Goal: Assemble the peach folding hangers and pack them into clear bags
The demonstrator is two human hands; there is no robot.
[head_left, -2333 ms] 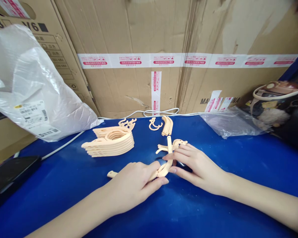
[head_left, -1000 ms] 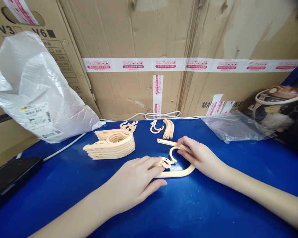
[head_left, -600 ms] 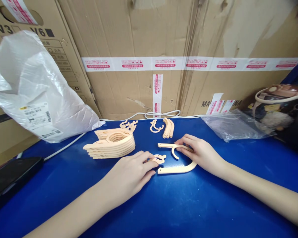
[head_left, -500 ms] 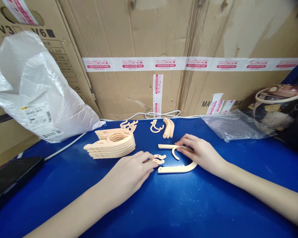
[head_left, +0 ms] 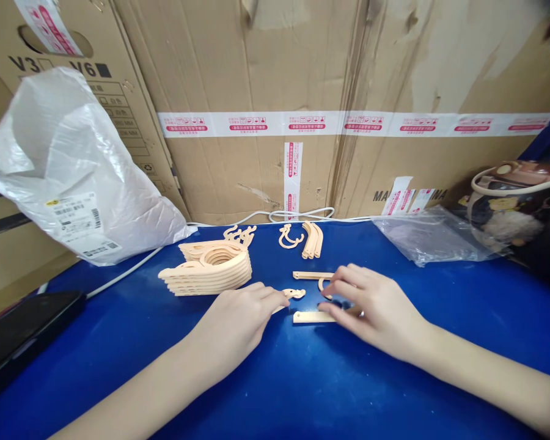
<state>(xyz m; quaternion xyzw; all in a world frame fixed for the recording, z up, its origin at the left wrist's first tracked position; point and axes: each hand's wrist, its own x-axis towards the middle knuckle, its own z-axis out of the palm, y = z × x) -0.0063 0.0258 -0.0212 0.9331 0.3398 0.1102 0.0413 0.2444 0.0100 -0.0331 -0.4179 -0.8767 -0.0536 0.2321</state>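
Observation:
My left hand (head_left: 247, 311) is closed in a pinch on a cream plastic hanger piece (head_left: 296, 294) with a curved end, just above the blue table (head_left: 275, 379). Facing it, my right hand (head_left: 376, 305) has its fingers apart over two cream hanger arms. The far hanger arm (head_left: 309, 275) lies straight toward the left, with a curved hook (head_left: 321, 286) beside it. The near hanger arm (head_left: 311, 317) is partly hidden under my right thumb; whether the thumb touches it is unclear. Left of my left hand sits a stack of folded cream hangers (head_left: 211, 272).
Behind are loose hooks (head_left: 291, 237), a bundle of curved arms (head_left: 312, 240) and further small pieces (head_left: 241, 234). A white plastic bag (head_left: 82, 171) leans at left above a black phone (head_left: 27, 336). A clear bag (head_left: 421, 238) lies right. Cardboard boxes (head_left: 247, 171) wall the back.
My right hand has let go of the far arm and moved nearer, its fingers spreading. The two small pieces at my left fingertips now overlap. The view has shifted slightly.

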